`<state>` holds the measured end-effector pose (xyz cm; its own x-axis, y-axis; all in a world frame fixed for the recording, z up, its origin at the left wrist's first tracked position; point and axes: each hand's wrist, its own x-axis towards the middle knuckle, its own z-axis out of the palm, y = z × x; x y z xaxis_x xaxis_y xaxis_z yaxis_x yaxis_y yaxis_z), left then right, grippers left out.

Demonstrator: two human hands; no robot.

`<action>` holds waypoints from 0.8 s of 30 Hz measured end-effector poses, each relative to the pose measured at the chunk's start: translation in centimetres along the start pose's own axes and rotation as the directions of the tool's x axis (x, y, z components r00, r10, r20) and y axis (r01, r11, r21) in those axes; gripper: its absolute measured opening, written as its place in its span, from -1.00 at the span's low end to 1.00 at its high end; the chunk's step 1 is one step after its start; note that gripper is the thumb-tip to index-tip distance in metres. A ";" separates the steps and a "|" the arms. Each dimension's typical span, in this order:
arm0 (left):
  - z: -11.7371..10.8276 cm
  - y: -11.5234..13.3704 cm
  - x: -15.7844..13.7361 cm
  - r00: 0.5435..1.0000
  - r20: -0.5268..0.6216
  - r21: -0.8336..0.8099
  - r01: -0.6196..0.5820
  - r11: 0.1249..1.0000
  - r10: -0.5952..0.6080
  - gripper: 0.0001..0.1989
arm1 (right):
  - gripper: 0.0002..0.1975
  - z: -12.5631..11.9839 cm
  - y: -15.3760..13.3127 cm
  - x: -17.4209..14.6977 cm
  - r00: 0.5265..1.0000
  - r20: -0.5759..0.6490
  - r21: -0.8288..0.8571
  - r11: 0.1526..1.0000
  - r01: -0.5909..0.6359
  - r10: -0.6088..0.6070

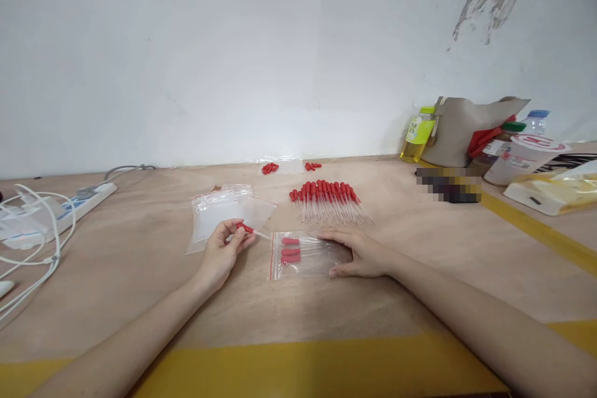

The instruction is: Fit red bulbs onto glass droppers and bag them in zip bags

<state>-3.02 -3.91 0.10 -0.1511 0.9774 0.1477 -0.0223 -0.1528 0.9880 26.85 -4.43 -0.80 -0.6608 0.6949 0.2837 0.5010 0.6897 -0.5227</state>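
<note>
My left hand (224,249) is closed, pinching a dropper (245,227) by its red bulb. The dropper's thin clear tip points right, toward the open-topped end of a clear zip bag (321,267). Inside that bag lie three droppers with red bulbs (290,251), bulbs toward the left. My right hand (357,253) rests on the bag's right end, fingers along the far edge and thumb at the near edge, spread apart. Just beyond the bag, a row of several red-bulbed droppers (329,196) lies with tips toward me. Flat clear zip bags (209,214) are stacked behind my left hand.
Small red bulbs (269,168) lie on clear plastic by the wall. A power strip (93,199) and white cables (56,230) occupy the left. At right stand a yellow-liquid bottle (416,137), a grey bag (452,130), a cup (517,161) and a yellow-white packet (555,189).
</note>
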 end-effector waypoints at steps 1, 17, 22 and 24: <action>0.0 0.1 -0.1 0.999 0.031 0.052 0.009 0.999 -0.011 -0.57 | -0.27 0.0 0.0 0.0 1.000 0.002 0.001 1.000 0.001 -0.001; 1.0 -0.3 -0.1 0.883 0.470 0.448 -0.242 0.861 0.004 -0.74 | -0.27 0.0 -0.1 0.1 1.000 -0.005 0.001 1.000 0.024 -0.024; 2.5 -0.6 0.4 0.890 0.456 0.425 -0.234 0.875 0.016 -0.75 | -0.27 0.0 -0.1 0.1 1.000 -0.009 0.005 1.000 0.027 -0.027; 2.9 -0.9 0.6 0.905 0.426 0.425 -0.215 0.879 0.016 -0.72 | -0.28 0.0 -0.1 0.1 0.999 -0.017 0.003 1.000 0.031 -0.031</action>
<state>-0.24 -2.71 -0.56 0.2836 0.9441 0.1683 0.4329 -0.2827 0.8560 26.76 -4.39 -0.71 -0.6660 0.6769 0.3134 0.4786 0.7100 -0.5166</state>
